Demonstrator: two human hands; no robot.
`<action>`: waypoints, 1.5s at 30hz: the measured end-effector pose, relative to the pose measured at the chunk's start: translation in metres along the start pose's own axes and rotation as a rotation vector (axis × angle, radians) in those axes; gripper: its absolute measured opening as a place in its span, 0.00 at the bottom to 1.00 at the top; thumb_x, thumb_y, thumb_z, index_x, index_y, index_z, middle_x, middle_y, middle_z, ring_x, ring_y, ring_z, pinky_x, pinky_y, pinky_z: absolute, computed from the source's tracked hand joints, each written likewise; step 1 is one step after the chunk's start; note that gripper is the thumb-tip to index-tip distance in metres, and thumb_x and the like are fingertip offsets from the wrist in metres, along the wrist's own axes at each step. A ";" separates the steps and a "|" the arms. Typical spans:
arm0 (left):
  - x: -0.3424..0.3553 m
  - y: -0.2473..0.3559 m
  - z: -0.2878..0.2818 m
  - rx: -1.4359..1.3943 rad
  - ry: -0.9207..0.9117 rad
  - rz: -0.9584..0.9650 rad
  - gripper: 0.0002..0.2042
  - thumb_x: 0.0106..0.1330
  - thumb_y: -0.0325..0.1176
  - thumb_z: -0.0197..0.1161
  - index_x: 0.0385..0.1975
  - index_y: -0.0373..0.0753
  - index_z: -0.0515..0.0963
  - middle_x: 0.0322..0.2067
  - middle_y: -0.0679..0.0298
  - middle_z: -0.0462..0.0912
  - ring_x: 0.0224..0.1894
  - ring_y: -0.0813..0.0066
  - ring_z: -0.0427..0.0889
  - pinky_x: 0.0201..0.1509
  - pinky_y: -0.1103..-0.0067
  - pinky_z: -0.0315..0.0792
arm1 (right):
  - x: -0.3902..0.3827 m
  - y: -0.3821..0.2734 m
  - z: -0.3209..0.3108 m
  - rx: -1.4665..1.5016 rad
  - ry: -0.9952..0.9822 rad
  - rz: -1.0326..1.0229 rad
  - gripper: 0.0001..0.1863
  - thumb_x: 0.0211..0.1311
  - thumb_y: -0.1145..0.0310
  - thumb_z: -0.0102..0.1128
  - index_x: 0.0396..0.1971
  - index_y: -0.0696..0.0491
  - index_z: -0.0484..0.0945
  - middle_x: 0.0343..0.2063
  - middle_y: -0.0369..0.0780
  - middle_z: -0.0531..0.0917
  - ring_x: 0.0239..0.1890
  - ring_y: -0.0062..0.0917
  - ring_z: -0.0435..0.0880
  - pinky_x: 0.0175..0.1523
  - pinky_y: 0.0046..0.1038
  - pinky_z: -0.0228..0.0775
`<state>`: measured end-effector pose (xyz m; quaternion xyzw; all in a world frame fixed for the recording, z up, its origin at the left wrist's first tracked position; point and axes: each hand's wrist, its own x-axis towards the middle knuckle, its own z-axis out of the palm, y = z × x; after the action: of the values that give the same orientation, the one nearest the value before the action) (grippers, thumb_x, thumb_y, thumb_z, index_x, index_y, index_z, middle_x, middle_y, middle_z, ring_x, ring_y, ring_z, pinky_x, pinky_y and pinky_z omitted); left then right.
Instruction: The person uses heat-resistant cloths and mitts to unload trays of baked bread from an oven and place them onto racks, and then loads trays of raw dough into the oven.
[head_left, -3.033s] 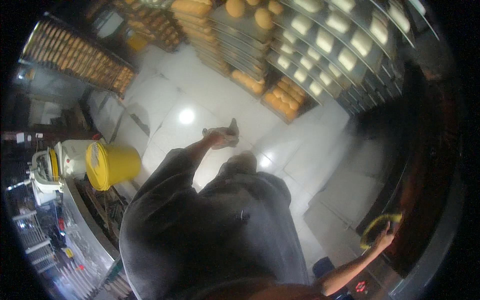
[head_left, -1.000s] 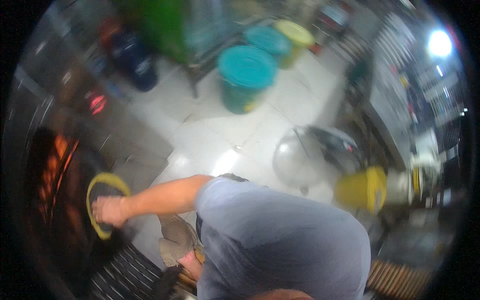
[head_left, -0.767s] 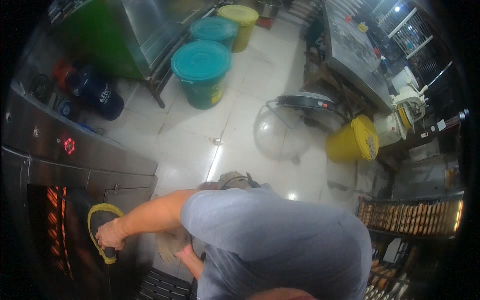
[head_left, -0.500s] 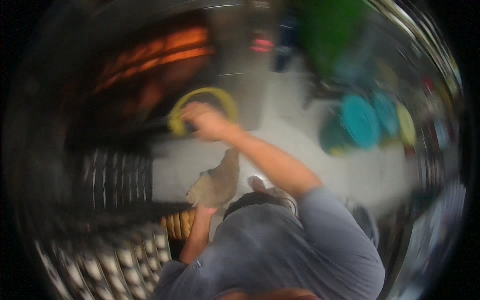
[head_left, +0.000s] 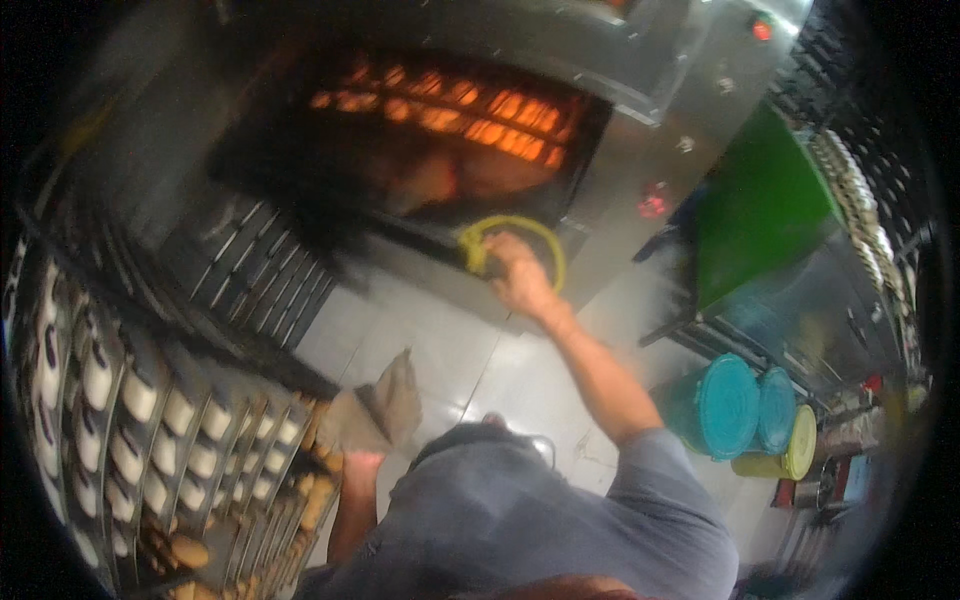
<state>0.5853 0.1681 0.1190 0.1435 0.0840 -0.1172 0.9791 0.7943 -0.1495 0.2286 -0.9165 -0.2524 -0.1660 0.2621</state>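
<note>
An open steel oven [head_left: 640,90] glows orange at the top centre, with rows of bread or rolls [head_left: 510,125] inside. My right hand [head_left: 515,265] is closed on a dark handle with a yellow loop [head_left: 555,260] around it, at the front edge of the oven opening. My left hand [head_left: 357,465], lower and nearer my body, holds a crumpled brown cloth [head_left: 385,405], which hides most of its fingers.
Racks of trays with pale dough pieces [head_left: 170,420] and baked bread [head_left: 190,548] stand at lower left beside black slatted metal [head_left: 255,280]. At right are a green-sided steel cabinet [head_left: 755,210] and lidded turquoise [head_left: 728,405] and yellow [head_left: 800,445] buckets on the tiled floor [head_left: 470,365].
My view has swung round to face the oven, bringing its glowing opening to the centre. Both hands have kept their hold, on the looped handle and on the cloth.
</note>
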 end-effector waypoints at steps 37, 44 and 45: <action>0.203 -0.027 0.182 -0.012 -0.123 0.156 0.26 0.68 0.47 0.50 0.61 0.38 0.62 0.60 0.56 0.66 0.63 0.59 0.64 0.67 0.62 0.58 | 0.104 0.073 -0.420 -1.097 0.533 0.136 0.21 0.55 0.66 0.53 0.51 0.51 0.75 0.64 0.30 0.62 0.54 0.33 0.76 0.54 0.35 0.70; 0.248 -0.019 0.189 -0.034 -0.191 0.024 0.26 0.67 0.48 0.51 0.58 0.35 0.65 0.59 0.55 0.68 0.61 0.59 0.66 0.66 0.62 0.61 | 0.102 0.081 -0.423 -1.116 0.557 0.055 0.24 0.53 0.69 0.51 0.54 0.45 0.74 0.65 0.31 0.61 0.56 0.33 0.74 0.57 0.34 0.69; 0.253 -0.018 0.188 -0.032 -0.195 0.008 0.24 0.68 0.47 0.50 0.57 0.35 0.66 0.57 0.56 0.69 0.60 0.60 0.67 0.65 0.63 0.62 | 0.101 0.080 -0.423 -1.121 0.542 0.070 0.24 0.53 0.69 0.51 0.54 0.45 0.74 0.65 0.31 0.61 0.56 0.33 0.74 0.57 0.34 0.69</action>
<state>0.8475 0.0424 0.2421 0.1162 -0.0106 -0.1252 0.9852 0.8483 -0.4093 0.5824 -0.8478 -0.0209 -0.4913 -0.1987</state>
